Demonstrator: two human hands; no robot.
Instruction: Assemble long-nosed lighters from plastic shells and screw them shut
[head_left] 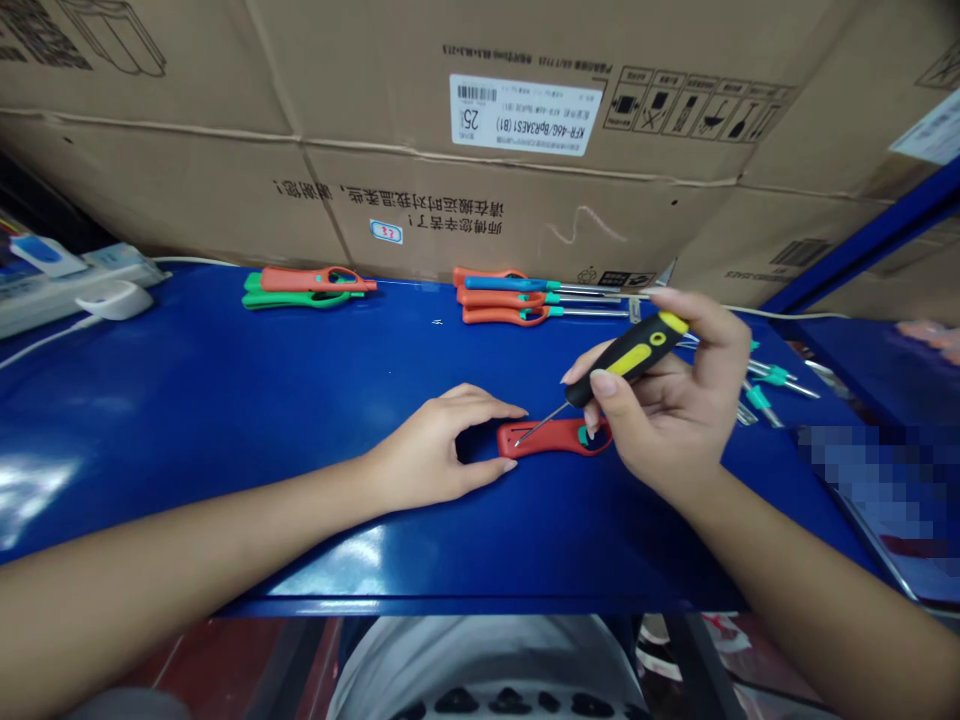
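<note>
A red utility lighter [551, 437] with a green trigger lies flat on the blue table. Its right end is hidden behind my right hand. My left hand [439, 450] steadies the lighter's left end, thumb on the near side and fingers on the far side. A black and yellow screwdriver [626, 362] is gripped in my right hand [679, 410], handle tilted up to the right. Its thin metal shaft slants down to the left, and the tip appears to meet the lighter's body near the left end.
Behind stand large cardboard boxes [225, 120]. Several orange and blue lighters [499, 298] with metal tubes lie at the back, as do an orange and a green lighter body [300, 298]. Metal tubes with green parts [776, 375] lie at right. A power strip [112, 275] sits at left.
</note>
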